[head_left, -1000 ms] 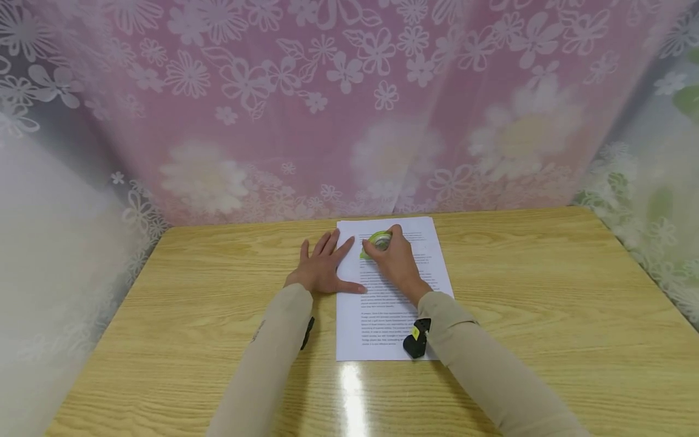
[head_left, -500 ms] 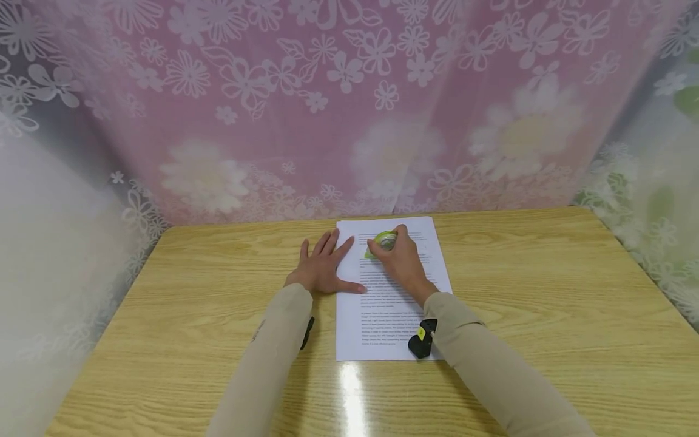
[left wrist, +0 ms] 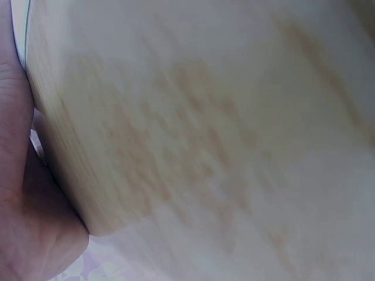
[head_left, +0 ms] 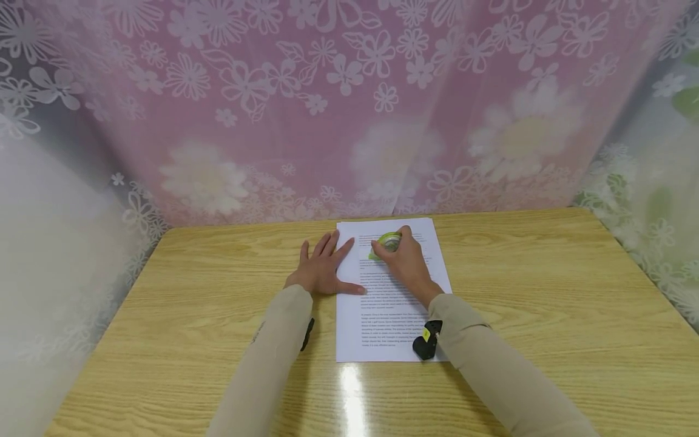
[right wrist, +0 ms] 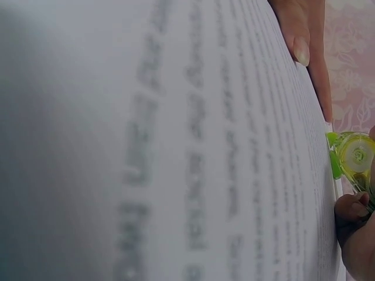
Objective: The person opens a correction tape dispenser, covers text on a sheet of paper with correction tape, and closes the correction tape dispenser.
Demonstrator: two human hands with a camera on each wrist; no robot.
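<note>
Green tape dispenser (head_left: 389, 243) in head view: over the far half of the printed sheets (head_left: 349, 334), pinched between thumb and fingers of my right hand (head_left: 409, 263). Nose points near-left at the print. Left hand (head_left: 321, 271) lies flat, fingers spread wide, thumb and forefinger across the sheets' left edge. Good brace; my call is to press there while the right pulls, else the stack could creep. Even pressure, constant tilt, straight along the line should do best.

Edges: the sheets' far edge sits near the counter's far edge, pink curtain (head_left: 382, 152) right behind, so little margin that way. Wood counter (head_left: 546, 291) runs wide left and right; sideways travel looks easy. Black wrist camera (head_left: 427, 343) overlaps the near right part of the page; could drag if my wrist drops.

Left wrist view: blurred wood and part of my left hand, no dispenser. Nothing useful on grip.

Right wrist view: dispenser at the page's far side, same pinch. Can't tell if the tip fully contacts paper.
</note>
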